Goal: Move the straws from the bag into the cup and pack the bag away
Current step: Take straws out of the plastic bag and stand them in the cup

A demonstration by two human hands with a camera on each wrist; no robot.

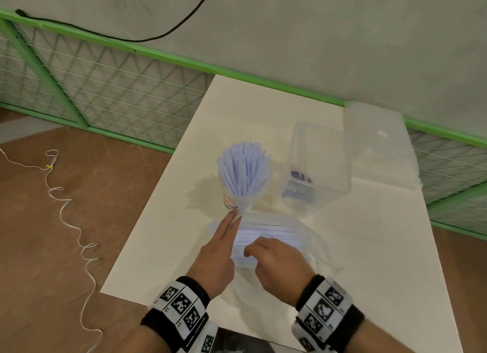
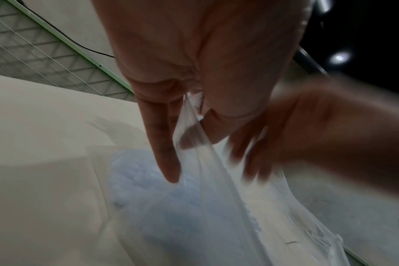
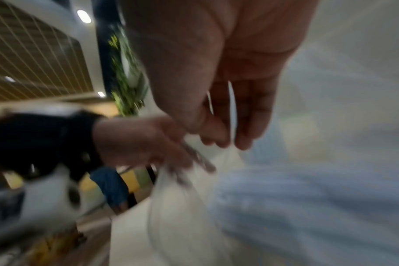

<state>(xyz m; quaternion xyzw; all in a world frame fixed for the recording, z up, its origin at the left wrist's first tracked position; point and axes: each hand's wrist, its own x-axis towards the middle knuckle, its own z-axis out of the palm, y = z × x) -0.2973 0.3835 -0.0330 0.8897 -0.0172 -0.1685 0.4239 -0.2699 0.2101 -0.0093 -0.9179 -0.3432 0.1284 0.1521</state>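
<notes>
A paper cup [image 1: 228, 200] stands on the white table [image 1: 163, 260], packed with pale blue straws [image 1: 243, 168] that fan out upward. A clear plastic bag [image 1: 311, 236] lies just in front of it, with more straws [image 1: 268, 235] inside on their sides. My left hand [image 1: 235, 215] pinches the bag's raised left edge close to the cup; the left wrist view shows my thumb and fingers [image 2: 164, 162] on the film [image 2: 207, 162]. My right hand [image 1: 250, 250] curls over the bag's mouth, and in the blurred right wrist view it [image 3: 226, 144] pinches a thin edge of the bag [image 3: 182, 207].
A clear square container [image 1: 320, 152] with a blue packet inside stands right of the cup. Its lid [image 1: 379, 144] leans at the back right. A green mesh fence [image 1: 110, 89] runs behind the table. A white cord [image 1: 68, 215] trails over the brown floor on the left.
</notes>
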